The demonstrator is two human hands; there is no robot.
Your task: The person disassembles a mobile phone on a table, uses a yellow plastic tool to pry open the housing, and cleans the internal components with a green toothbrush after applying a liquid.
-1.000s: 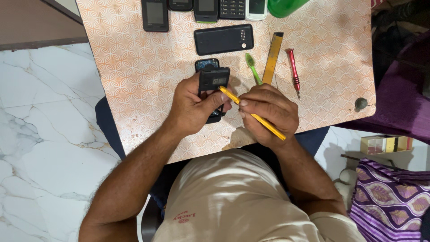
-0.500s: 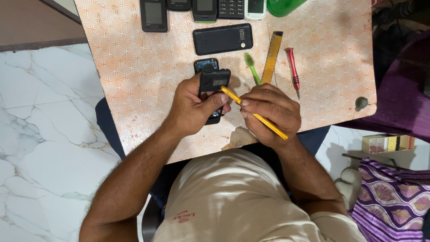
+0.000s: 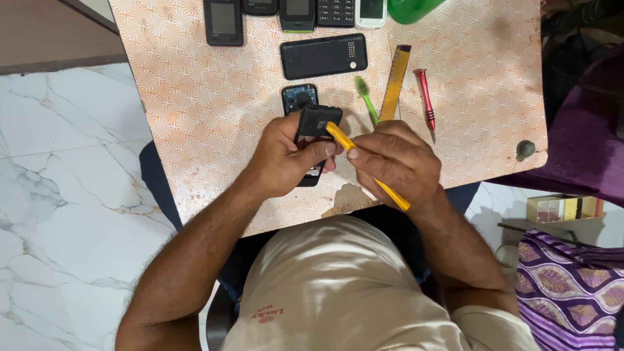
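A small black phone part [image 3: 318,121] is held above the patterned worktop [image 3: 195,97], just over an opened phone [image 3: 300,99]; the left hand [image 3: 286,159] has its fingers clenched around it, and the right hand [image 3: 396,162] grips a yellow tool [image 3: 367,166] whose tip touches the part; just beyond lie a black phone [image 3: 324,56], a green brush [image 3: 365,97], a yellow ruler [image 3: 395,81] and a red screwdriver [image 3: 426,101].

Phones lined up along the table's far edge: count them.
5, side by side at the far edge: black phone, dark phone, green-trimmed phone, keypad phone, white phone. All are cropped; more may lie beyond view.
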